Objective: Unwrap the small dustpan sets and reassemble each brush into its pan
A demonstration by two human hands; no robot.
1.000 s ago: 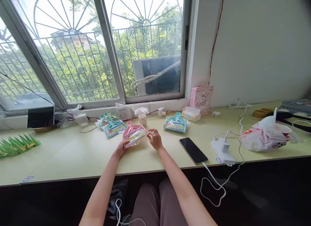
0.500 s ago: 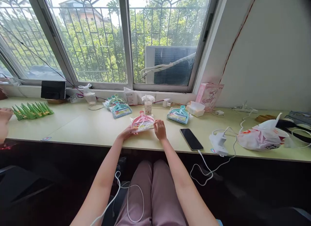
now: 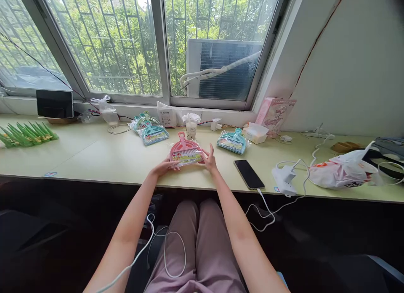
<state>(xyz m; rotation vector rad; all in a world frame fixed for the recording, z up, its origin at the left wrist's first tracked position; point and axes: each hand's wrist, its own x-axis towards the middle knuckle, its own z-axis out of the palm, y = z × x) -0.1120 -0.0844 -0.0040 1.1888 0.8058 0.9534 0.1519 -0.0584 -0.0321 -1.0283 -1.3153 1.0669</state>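
Where hands (image 3: 186, 163) grip pink dustpan pack (image 3: 185, 151), label unreadable.

Both hands (image 3: 186, 163) forward, fingers pinched

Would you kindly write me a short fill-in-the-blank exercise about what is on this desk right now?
1. Both hands, the left hand and the right hand, hold a packaged dustpan set whose colour is ____.
2. The phone lies on the desk with its screen ____.
3. The other packaged sets on the desk are coloured ____.
4. The green bundle lies at the desk's far ____ end.

Missing words: pink; dark; teal; left
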